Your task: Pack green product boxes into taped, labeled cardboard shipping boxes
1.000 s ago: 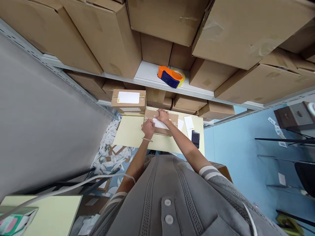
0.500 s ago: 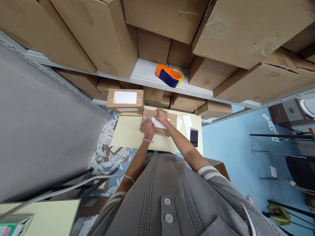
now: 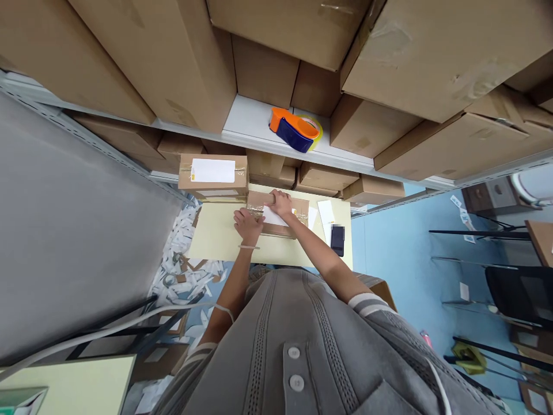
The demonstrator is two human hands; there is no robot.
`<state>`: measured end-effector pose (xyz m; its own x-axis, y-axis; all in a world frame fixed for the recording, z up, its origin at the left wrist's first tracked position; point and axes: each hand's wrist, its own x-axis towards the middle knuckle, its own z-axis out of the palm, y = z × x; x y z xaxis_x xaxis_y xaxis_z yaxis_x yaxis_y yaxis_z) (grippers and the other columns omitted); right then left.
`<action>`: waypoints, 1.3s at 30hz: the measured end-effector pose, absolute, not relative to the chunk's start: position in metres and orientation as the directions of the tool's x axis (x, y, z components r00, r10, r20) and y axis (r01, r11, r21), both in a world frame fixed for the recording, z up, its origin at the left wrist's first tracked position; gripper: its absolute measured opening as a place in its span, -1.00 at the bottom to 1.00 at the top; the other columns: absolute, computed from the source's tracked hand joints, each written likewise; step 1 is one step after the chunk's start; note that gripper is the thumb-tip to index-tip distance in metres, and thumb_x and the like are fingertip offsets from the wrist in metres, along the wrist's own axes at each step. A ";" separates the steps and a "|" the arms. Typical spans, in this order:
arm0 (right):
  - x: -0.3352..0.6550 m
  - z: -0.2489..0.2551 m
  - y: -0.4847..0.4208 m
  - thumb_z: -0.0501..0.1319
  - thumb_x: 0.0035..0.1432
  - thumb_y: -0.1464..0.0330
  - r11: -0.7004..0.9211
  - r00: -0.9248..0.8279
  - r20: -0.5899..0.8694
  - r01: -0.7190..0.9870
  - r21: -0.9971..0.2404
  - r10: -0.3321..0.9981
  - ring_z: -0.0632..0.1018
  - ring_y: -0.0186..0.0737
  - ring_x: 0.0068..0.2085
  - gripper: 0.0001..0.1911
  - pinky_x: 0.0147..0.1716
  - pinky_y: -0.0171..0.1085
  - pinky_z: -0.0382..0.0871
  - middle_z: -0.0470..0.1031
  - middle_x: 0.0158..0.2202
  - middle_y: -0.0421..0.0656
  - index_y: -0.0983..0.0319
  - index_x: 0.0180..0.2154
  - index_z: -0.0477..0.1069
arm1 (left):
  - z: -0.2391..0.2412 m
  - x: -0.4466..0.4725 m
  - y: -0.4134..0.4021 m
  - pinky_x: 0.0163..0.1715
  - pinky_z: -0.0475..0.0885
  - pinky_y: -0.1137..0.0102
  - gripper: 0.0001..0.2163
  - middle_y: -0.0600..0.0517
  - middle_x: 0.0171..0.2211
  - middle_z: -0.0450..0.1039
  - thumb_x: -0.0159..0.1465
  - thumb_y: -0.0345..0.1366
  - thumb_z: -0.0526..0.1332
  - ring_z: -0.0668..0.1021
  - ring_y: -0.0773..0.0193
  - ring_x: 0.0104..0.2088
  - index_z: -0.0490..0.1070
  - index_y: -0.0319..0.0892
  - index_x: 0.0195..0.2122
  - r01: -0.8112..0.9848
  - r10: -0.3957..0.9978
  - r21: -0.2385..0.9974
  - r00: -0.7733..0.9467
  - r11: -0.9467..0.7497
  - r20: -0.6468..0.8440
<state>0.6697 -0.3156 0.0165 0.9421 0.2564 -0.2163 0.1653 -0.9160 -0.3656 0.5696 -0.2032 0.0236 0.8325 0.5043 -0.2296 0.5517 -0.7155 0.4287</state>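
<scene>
Bench (image 3: 216, 239): pale yellow top, set against shelving. On it: small cardboard box (image 3: 298, 210) with white label near middle; two labelled boxes (image 3: 213, 176) stacked at far left corner; white paper slips (image 3: 326, 212) right of small box; dark phone (image 3: 337, 239) near right edge.
Shelf (image 3: 250, 124) above: grey, carries orange-and-blue tape dispenser (image 3: 294, 128) between large cartons (image 3: 389, 132).
Floor (image 3: 389, 253): blue; paper scraps (image 3: 185, 271) littered left of bench.
</scene>
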 end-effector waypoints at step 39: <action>0.567 0.010 -0.356 0.27 -0.03 -0.10 -0.817 0.892 -0.255 -0.446 -0.365 -0.373 0.06 0.27 0.35 0.21 0.23 0.16 -0.01 -0.13 0.37 0.33 0.32 0.38 -0.33 | 0.022 0.570 -0.208 -0.03 0.29 0.01 -0.28 -0.34 0.09 0.18 0.09 0.22 0.23 0.28 -0.19 0.10 0.16 -0.23 0.08 0.500 0.414 0.346 0.862 -0.794 -0.293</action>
<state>0.5668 -0.3558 0.0095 0.8919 -0.3735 -0.2549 -0.4464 -0.8168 -0.3654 0.5705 -0.2076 0.0223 0.8616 0.4143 -0.2934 0.4997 -0.7942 0.3459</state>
